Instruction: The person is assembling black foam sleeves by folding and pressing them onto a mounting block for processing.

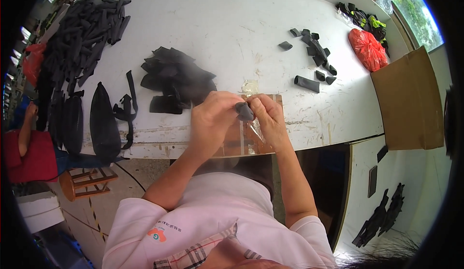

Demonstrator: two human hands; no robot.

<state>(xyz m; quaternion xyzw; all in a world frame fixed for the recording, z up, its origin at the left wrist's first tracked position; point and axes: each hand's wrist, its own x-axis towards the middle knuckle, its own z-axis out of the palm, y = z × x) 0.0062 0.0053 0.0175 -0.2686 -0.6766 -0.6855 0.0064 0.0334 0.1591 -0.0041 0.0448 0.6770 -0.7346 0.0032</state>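
Two bare hands, the left (210, 118) and the right (271, 120), pinch a small dark grey piece (245, 112) between them above the near part of a white, scuffed worktable (232, 25). Below them lies a brown taped panel (232, 145). A dark stack (171, 71) lies to the left; short dark tubes (306, 83) lie to the right, near a red bag (367, 49). A window (416, 15) stands far right, a wooden stool (87, 183) near left. Several fingertips are hidden; a co-worker (30, 157) is partly cut off at left; the space beneath the worktable is too dark to make out.
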